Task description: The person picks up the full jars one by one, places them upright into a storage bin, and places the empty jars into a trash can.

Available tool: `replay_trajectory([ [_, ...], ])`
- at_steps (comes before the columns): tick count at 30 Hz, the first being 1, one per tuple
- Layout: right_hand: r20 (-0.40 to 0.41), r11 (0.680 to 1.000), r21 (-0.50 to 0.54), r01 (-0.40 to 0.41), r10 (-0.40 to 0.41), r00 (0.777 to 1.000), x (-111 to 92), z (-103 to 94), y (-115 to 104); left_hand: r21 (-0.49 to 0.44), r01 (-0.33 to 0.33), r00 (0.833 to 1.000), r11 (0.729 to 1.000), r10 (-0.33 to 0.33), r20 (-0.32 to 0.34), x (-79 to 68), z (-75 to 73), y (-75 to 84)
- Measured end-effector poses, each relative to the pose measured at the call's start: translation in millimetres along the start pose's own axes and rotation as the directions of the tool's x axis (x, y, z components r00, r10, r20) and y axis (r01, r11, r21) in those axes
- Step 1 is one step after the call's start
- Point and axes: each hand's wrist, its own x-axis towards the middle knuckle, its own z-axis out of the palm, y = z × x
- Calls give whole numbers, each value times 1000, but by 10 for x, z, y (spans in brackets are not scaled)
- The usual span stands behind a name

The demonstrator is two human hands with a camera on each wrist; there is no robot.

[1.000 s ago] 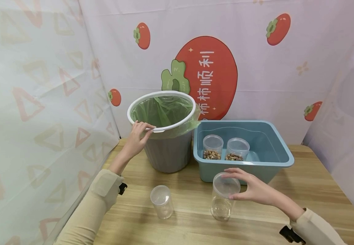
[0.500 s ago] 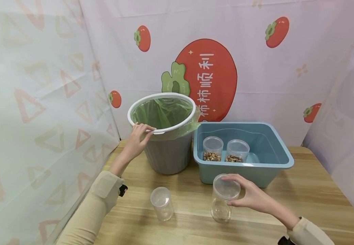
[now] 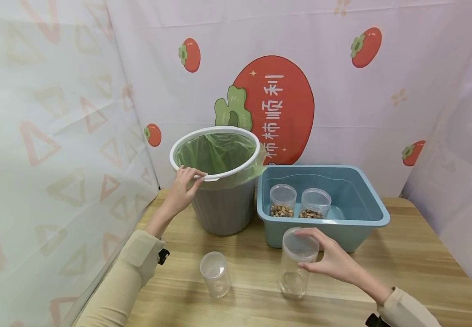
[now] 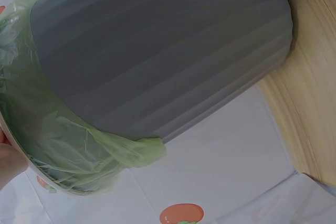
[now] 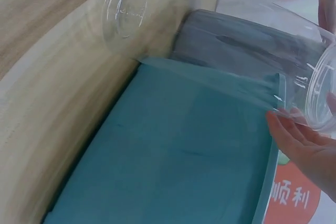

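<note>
1. Your left hand is clamped on the near side of the smooth white rim, thumb and fingers pinching it.
2. This rim crowns the grey bin, which stands near the far left corner of the table. Its wall is round, narrowing downward, with long shallow ridges. The thin, wrinkled green liner folds over the rim and hangs loosely outside.
3. Your right hand holds the top of the tall jar, thumb and fingers apart on its two sides. The jar is a clear cylinder with a whitish, translucent top, and it is just before the basin; you cannot tell surely if its base touches the table.
4. The small jar, also clear and cylindrical, stands upright nearer to the table's left edge.
5. The blue basin, rectangular with rounded corners and a smooth lip, stands toward the table's far edge, beside the bin.
6. Inside it, on its left part, two lidded jars sit side by side, each partly filled with brown, rough, nut-like pieces.
7. The table has a pale wood grain.
</note>
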Motion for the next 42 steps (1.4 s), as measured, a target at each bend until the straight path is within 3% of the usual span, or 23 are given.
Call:
replay_trajectory([
  [6,-44,1000,-7,-1,0,999,82,-76,-48,-7,-3,1000,1000,3,1,1,-5,8],
  [13,-161,1000,18,24,-20,987,249,-193,-183,-5,-2,1000,1000,2,-4,-5,-2,6],
  [18,-165,999,43,-17,24,986,353,-282,-234,-8,2,1000,1000,-2,-2,-17,3,15],
  [24,-178,993,119,0,22,984,458,-365,-229,-10,-3,1000,1000,3,-8,-11,2,14],
  [36,-234,987,158,-28,65,970,740,-549,-301,-9,-3,1000,1000,3,-6,-8,5,2],
  [42,-319,968,248,-45,125,939,914,-647,-372,-10,-8,1000,1000,8,-4,2,-4,7],
])
